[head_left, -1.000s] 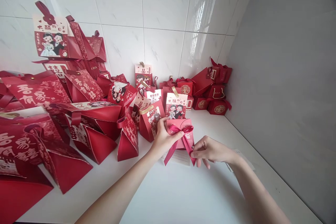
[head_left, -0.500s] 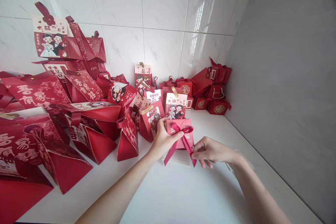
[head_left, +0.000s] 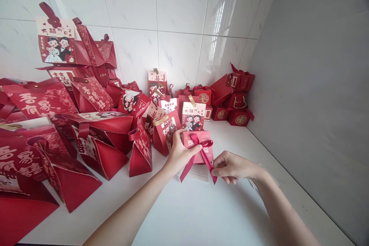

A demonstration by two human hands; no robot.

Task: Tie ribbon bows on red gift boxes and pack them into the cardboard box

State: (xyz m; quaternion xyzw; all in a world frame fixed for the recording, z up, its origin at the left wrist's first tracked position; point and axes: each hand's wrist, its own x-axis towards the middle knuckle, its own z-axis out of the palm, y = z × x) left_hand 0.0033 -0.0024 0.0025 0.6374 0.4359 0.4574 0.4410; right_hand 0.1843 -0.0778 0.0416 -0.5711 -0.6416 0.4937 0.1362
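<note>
A small pinkish-red gift box (head_left: 198,157) with pale lettering sits on the white tabletop. A dark red ribbon (head_left: 188,168) is tied in a bow on its front, with two tails hanging down. My left hand (head_left: 180,148) is closed on the box's left side, its thumb pressed over the bow's knot and its other fingers hidden behind. My right hand (head_left: 229,166) pinches the right ribbon tail near its end, just right of the box. Beneath the box lies a sheet of paper (head_left: 196,173) with faint lines.
Red triangular gift boxes (head_left: 98,153) crowd the left side, some stacked. Upright candy boxes (head_left: 193,117) stand behind the held box. Smaller red boxes (head_left: 239,117) are piled in the far right corner. A tiled wall (head_left: 132,0) rises behind, and a grey panel (head_left: 317,84) borders the right.
My right hand has shifted slightly right with the ribbon tail, and the box has moved very slightly with it. My left hand has stayed in place.
</note>
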